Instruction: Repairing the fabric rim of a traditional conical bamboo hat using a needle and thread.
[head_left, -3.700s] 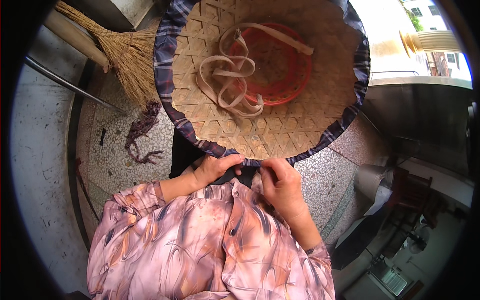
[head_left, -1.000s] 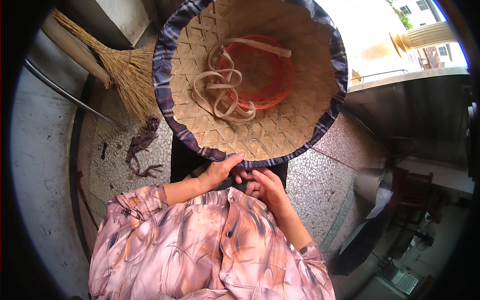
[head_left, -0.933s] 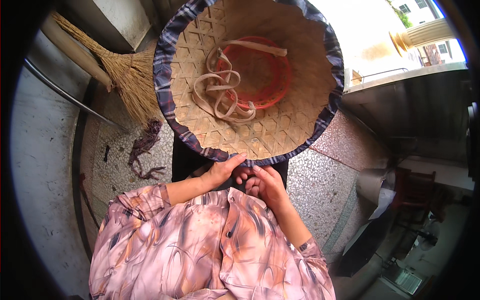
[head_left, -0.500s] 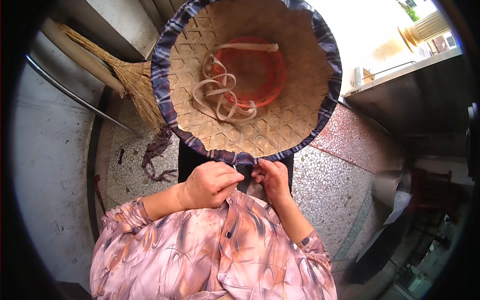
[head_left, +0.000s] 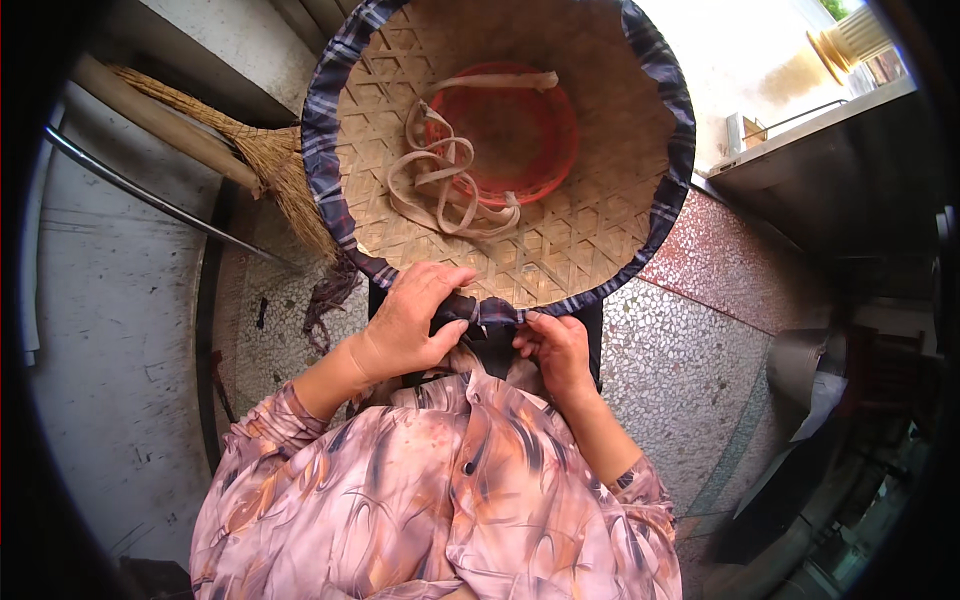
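A round woven bamboo basket (head_left: pixel 560 255) stands tilted in front of me, its rim wrapped in dark plaid cloth edging (head_left: pixel 672 90). My left hand (head_left: pixel 405 318) lies at the near rim with fingers stretched over it and thumb apart below. A bit of the plaid cloth shows between that thumb and the fingers. Just to the right, my right hand (head_left: pixel 560 352) pinches the cloth edging between thumb and forefinger, with the other fingers curled. Inside the basket are a red plastic basket (head_left: pixel 560 140) and a looped pale fabric strap (head_left: pixel 445 190).
A straw broom (head_left: pixel 285 185) leans at the left beside a curved metal bar (head_left: pixel 150 190). Dark purplish scraps (head_left: pixel 325 300) lie on the speckled floor (head_left: pixel 670 370). At the right stand a dark counter (head_left: pixel 830 190) and a grey bent sheet (head_left: pixel 797 362).
My left hand has opened from a pinch and spread its fingers up over the rim. My right hand still pinches the edging. The whole view has shifted slightly.
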